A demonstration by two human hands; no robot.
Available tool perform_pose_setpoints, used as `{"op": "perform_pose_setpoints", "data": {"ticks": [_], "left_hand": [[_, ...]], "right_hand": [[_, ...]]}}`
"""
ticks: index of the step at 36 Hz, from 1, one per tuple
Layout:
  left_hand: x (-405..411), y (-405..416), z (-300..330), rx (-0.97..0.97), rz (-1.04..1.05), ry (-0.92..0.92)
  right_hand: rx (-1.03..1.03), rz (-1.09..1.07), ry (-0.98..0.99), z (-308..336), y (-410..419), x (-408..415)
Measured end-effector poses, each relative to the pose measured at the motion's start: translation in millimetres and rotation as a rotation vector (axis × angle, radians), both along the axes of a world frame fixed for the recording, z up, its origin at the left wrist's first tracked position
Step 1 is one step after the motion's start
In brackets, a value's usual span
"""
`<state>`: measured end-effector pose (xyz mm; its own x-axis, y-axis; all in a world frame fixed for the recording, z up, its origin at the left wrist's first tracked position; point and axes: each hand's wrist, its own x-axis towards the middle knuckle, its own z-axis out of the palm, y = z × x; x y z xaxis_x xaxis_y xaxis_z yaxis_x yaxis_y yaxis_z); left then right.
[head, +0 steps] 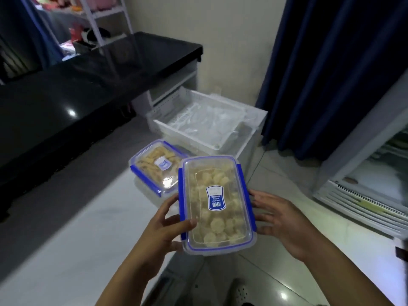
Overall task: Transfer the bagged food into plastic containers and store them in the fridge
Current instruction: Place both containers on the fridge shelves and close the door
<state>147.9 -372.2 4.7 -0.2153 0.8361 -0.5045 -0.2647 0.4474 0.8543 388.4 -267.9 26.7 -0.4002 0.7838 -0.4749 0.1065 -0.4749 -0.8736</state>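
A clear plastic container with a blue-clipped lid and a blue label holds pale round food pieces. My left hand grips its left edge, thumb on the lid. My right hand is against its right side with fingers spread. A second lidded container with yellowish food pieces rests on a white surface just behind the first. Beyond it a white freezer drawer is pulled out, with clear plastic bags inside.
The open black lid of the chest freezer stretches across the left. A dark blue curtain hangs at the right. A glass-door cooler stands at the far right. Tiled floor and a grey shoe are below.
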Motion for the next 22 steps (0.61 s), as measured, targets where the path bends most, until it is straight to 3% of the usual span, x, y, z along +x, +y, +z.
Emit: {"op": "perform_pose_setpoints", "data": {"ticks": [9,22], "left_hand": [[123.1,134.6,1.5,0.045,-0.246,0.006],[270.6,322.8,-14.2,-0.019,-0.485,-0.016]], "right_hand": [[0.016,-0.263,0.057,5.4,74.3,144.9],[0.0,-0.57,0.033,7.8,183.9,285.9]]}}
